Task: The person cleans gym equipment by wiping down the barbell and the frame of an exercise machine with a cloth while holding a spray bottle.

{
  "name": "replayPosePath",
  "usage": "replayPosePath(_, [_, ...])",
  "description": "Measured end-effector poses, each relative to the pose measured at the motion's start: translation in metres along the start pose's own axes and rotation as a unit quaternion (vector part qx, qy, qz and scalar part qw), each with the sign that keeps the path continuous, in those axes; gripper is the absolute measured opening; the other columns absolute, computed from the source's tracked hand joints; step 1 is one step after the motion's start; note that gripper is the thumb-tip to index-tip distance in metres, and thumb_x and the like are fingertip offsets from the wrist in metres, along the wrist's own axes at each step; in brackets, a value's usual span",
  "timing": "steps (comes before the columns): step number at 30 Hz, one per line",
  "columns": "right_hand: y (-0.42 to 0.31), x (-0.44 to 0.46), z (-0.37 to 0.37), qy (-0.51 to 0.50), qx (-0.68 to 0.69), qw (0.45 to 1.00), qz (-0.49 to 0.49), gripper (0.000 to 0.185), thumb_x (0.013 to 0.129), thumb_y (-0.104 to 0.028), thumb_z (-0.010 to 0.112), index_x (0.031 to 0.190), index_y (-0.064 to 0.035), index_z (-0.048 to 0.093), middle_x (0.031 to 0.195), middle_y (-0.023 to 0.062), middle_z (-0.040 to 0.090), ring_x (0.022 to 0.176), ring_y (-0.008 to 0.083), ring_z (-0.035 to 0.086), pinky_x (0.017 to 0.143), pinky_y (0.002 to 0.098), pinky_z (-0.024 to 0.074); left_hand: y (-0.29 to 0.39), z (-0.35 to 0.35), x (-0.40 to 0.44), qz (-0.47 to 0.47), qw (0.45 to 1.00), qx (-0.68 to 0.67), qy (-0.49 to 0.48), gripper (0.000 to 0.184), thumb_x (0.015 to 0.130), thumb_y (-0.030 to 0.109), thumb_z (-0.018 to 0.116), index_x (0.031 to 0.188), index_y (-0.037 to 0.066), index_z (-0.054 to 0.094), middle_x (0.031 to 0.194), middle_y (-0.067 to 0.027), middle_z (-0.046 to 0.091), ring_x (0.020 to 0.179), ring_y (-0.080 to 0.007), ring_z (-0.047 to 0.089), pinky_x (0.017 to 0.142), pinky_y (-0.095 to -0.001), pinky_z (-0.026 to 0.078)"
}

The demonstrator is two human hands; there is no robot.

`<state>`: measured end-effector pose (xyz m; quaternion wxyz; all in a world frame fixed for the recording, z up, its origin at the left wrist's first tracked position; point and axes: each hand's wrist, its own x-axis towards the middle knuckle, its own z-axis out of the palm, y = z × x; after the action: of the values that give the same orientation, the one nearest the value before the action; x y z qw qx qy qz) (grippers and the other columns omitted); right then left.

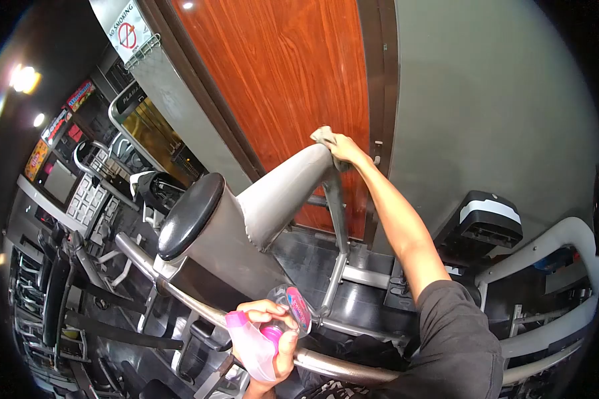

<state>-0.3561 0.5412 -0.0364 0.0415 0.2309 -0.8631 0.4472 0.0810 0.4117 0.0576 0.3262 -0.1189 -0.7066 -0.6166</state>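
Note:
My left hand (279, 356) is closed around a spray bottle (299, 310) with a clear body, a pink label and a pink and pale trigger head. The bottle is tilted, close in front of me at the lower middle. My right hand (345, 150) reaches far forward, its fingers closed on a greyish cloth (323, 135). It presses the cloth to the top end of a thick grey metal tube (283, 189) on a gym machine. Part of the cloth is hidden by the fingers.
A round black pad (192, 216) tops the machine's grey housing. A curved metal bar (343, 367) runs across just below my left hand. Behind stand a wood-grain door (286, 73) and a grey wall (492, 100). More gym machines fill the left side.

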Motion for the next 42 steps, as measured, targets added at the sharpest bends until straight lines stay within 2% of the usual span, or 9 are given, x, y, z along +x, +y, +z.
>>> replayPosePath(6, [0.172,-0.006,0.13,0.181,0.185,0.926,0.273,0.046,0.088,-0.042,0.053,0.107,-0.001,0.063,0.107,0.0211,0.065,0.1,0.0352,0.062,0.085,0.0439,0.0474,-0.002,-0.001,0.0,0.002,1.0,-0.019,0.004,0.037,0.078,0.003,0.068,0.104,0.001,0.041,0.098,-0.0173,0.048,0.072,-0.0192,0.06,0.07,-0.0325,0.051])
replayPosePath(11, [0.155,-0.057,0.206,0.183,0.674,0.574,0.427,0.037,0.095,-0.042,0.048,0.107,-0.0068,0.053,0.091,0.007,0.06,0.076,0.022,0.061,0.058,0.0344,0.0525,-0.009,-0.005,-0.005,0.016,0.999,0.032,-0.003,0.037,0.078,0.004,0.069,0.103,0.001,0.041,0.099,-0.0171,0.049,0.073,-0.02,0.06,0.074,-0.0325,0.051])
replayPosePath(15, [0.106,-0.052,0.215,0.212,0.767,0.488,0.358,0.032,0.096,-0.044,0.043,0.106,-0.0144,0.052,0.091,0.0018,0.059,0.082,0.0201,0.061,0.077,0.0378,0.0547,-0.003,-0.002,-0.002,-0.013,1.0,-0.018,0.005,0.037,0.078,0.004,0.069,0.102,-0.001,0.042,0.101,-0.018,0.05,0.073,-0.0195,0.06,0.068,-0.0317,0.051])
replayPosePath(17, [0.004,-0.074,0.147,0.184,0.758,0.516,0.354,0.018,0.097,-0.024,0.039,0.088,-0.0197,0.055,0.08,-0.0046,0.058,0.055,0.0078,0.047,0.042,0.0217,0.0364,-0.006,-0.006,0.0,0.012,1.0,0.012,0.008,0.038,0.078,0.004,0.071,0.102,-0.002,0.043,0.102,-0.0185,0.05,0.072,-0.0193,0.06,0.064,-0.0308,0.051])
replayPosePath(22, [0.009,-0.131,0.142,-0.043,0.833,0.537,0.126,0.024,0.099,-0.028,0.035,0.101,-0.0122,0.054,0.093,0.0024,0.063,0.085,0.0187,0.062,0.081,0.0375,0.0528,-0.005,-0.004,0.004,0.004,1.0,-0.021,0.022,0.043,0.079,0.007,0.071,0.11,-0.001,0.043,0.104,-0.0182,0.049,0.071,-0.0175,0.059,0.066,-0.0294,0.05])
replayPosePath(26, [-0.095,-0.183,0.051,-0.171,0.731,0.597,0.283,0.033,0.098,-0.022,0.04,0.129,-0.0093,0.042,0.12,0.0108,0.056,0.105,0.0255,0.059,0.093,0.0443,0.0489,-0.008,-0.007,0.005,0.032,0.999,-0.003,0.036,0.046,0.081,0.012,0.071,0.115,0.001,0.042,0.107,-0.0189,0.049,0.071,-0.0165,0.06,0.07,-0.031,0.05])
replayPosePath(33, [-0.187,-0.193,-0.017,-0.003,0.458,0.887,-0.058,0.027,0.091,-0.004,0.053,0.117,-0.0003,0.051,0.108,0.007,0.061,0.097,0.0133,0.059,0.083,0.0304,0.0503,-0.003,-0.007,0.01,0.056,0.993,-0.063,0.077,0.068,0.081,0.032,0.073,0.128,-0.001,0.036,0.116,-0.0179,0.048,0.068,-0.0181,0.061,0.07,-0.0344,0.051])
replayPosePath(38, [-0.235,-0.186,-0.008,0.094,0.26,0.84,-0.466,0.042,0.071,-0.001,0.068,0.113,-0.0077,0.06,0.135,0.0188,0.047,0.124,0.0375,0.046,0.104,0.0403,0.0362,0.032,-0.004,0.017,0.069,0.987,-0.009,0.148,0.09,0.077,0.06,0.065,0.133,-0.003,0.032,0.109,-0.0178,0.053,0.058,-0.0165,0.059,0.061,-0.03,0.049])
replayPosePath(42, [-0.193,-0.194,0.06,0.163,0.088,0.825,-0.534,0.03,0.066,-0.017,0.073,0.094,-0.0098,0.064,0.133,0.0129,0.052,0.121,0.0399,0.048,0.104,0.0512,0.0363,0.055,-0.01,0.01,0.096,0.979,0.014,0.18,0.099,0.072,0.068,0.061,0.135,-0.002,0.031,0.101,-0.0134,0.053,0.051,-0.0169,0.057,0.054,-0.0264,0.047])
